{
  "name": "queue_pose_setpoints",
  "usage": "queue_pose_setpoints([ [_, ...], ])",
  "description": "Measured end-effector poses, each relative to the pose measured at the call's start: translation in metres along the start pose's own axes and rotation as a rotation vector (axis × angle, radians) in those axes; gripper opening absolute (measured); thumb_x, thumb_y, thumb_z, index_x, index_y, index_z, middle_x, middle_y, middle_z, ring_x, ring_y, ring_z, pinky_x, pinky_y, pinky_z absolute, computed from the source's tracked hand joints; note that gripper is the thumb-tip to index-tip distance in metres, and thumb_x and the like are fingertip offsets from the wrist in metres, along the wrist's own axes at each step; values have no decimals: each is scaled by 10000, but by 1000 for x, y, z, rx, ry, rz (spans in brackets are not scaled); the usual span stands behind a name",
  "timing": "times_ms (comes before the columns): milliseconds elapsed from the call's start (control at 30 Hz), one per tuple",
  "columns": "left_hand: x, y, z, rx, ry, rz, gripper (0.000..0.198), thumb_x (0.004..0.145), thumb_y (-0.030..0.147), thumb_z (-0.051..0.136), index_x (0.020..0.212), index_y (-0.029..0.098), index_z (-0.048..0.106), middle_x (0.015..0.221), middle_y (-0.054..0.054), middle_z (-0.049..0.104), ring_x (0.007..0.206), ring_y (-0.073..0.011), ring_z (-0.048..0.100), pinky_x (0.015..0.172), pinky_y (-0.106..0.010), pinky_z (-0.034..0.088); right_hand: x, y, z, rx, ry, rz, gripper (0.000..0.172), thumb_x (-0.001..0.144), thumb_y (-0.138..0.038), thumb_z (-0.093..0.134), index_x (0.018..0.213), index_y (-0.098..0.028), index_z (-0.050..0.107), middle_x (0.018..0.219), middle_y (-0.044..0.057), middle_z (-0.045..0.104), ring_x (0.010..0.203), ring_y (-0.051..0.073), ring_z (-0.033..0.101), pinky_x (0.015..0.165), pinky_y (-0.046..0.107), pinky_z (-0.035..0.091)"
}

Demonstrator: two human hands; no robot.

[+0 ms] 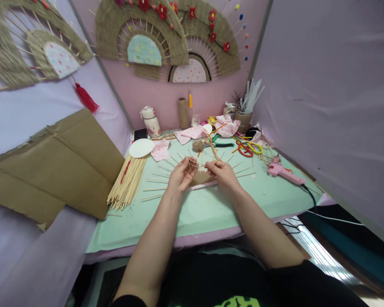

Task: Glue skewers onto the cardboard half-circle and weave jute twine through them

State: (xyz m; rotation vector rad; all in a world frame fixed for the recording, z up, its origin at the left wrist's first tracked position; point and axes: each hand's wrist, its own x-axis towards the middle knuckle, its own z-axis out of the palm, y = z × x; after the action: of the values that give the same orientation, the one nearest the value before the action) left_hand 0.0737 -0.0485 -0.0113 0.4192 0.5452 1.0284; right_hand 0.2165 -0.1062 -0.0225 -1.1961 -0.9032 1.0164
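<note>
A thin strand of twine (198,165) runs between my two hands above the table. My left hand (183,174), palm partly turned up with curled fingers, holds one part of it. Thumb and fingers of my right hand (222,172) pinch the other part. Below them lies a half-round piece of brown cardboard (200,178) with thin wooden sticks (161,174) fanning out from it; my hands cover some of the sticks. Just beyond my fingers sits a small ball of twine (197,146), beside green-and-black handled pliers (223,145).
Left are a bundle of sticks (127,183), a white oval disc (141,148) and a large cardboard sheet (80,153). Right are scissors (245,148) and a corded pink glue gun (284,172). A bottle (151,123) and twine roll (182,113) stand behind.
</note>
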Motion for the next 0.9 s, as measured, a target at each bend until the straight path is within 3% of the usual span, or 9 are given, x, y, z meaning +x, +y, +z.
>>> queue_pose_setpoints([
  [300, 0, -3, -2, 26, -67, 72, 112, 771, 147, 724, 804, 154, 616, 684, 32, 606, 616, -50, 596, 701, -203, 515, -3, 0, 2, -80, -94, 37, 410, 643, -572, 721, 603, -183, 600, 515, -31, 500, 472, 92, 380, 475, 253, 285],
  [367, 0, -4, -1, 59, -70, 125, 145, 741, 152, 749, 804, 150, 619, 688, 39, 590, 563, -27, 549, 655, -181, 496, -2, 0, 0, -161, -7, -2, 435, 691, -601, 668, 593, -186, 583, 499, -35, 464, 479, 100, 370, 484, 262, 294],
  [467, 0, -8, 1, 129, -48, 218, 203, 686, 175, 792, 781, 148, 614, 754, 37, 604, 543, -9, 510, 670, -188, 496, -1, 0, -1, -253, 284, -182, 415, 750, -568, 627, 586, -207, 504, 530, -32, 449, 533, 117, 391, 528, 270, 339],
  [500, 0, -10, 2, 156, -49, 234, 221, 668, 189, 805, 775, 150, 615, 771, 37, 608, 546, -9, 507, 684, -197, 500, -1, 0, -1, -260, 322, -246, 374, 761, -535, 630, 619, -210, 512, 568, -25, 478, 562, 124, 416, 553, 272, 362],
  [600, -1, -16, 4, 227, -87, 239, 254, 624, 226, 829, 766, 152, 632, 751, 41, 605, 552, -19, 510, 681, -205, 499, -4, -2, 4, -288, 163, -380, 219, 781, -430, 636, 760, -213, 616, 750, 14, 591, 681, 149, 518, 635, 283, 418],
  [700, -4, -20, 7, 297, -95, 236, 247, 600, 229, 831, 733, 146, 640, 706, 37, 601, 557, -31, 518, 627, -185, 471, -7, -4, 10, -324, 3, -422, 158, 789, -369, 630, 776, -219, 675, 830, 39, 629, 763, 168, 569, 688, 295, 439],
  [900, -8, -25, 11, 388, -53, 227, 243, 590, 238, 819, 728, 142, 643, 615, 25, 600, 548, -59, 525, 572, -185, 434, -7, -3, 12, -293, -19, -359, 157, 766, -334, 634, 675, -209, 662, 750, 34, 643, 737, 167, 571, 714, 300, 439],
])
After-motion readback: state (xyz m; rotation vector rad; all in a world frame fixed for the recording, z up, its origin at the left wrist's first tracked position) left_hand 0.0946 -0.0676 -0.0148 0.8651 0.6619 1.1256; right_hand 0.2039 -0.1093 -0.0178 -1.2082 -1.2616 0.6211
